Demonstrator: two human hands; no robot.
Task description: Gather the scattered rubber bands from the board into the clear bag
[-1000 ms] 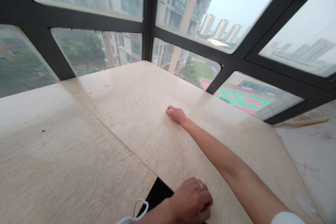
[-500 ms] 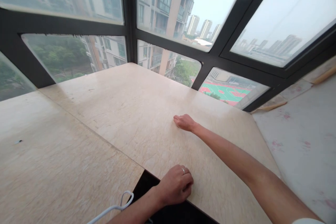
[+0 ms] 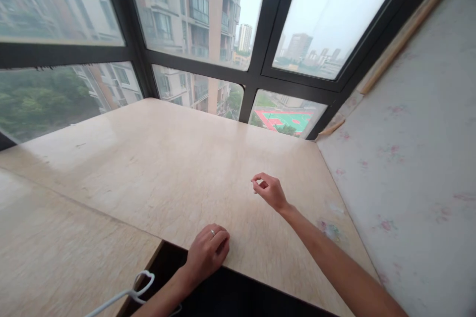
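Note:
My left hand, with a ring on one finger, rests at the front edge of the beige marbled sill. Its fingers are curled, and what they hold, if anything, is hidden. Farther forward and to the right, my right hand is over the sill with thumb and forefinger pinched together. Anything between those fingertips is too small to make out.
A white cable loops beside my left forearm over a dark gap in the sill. Dark-framed windows border the far side. At the right stands a flower-patterned wall, with a small colourful clear item near it.
The view has turned to the right. My right hand has rotated, so its pinched thumb and forefinger now show. The small colourful item by the wall has come into view.

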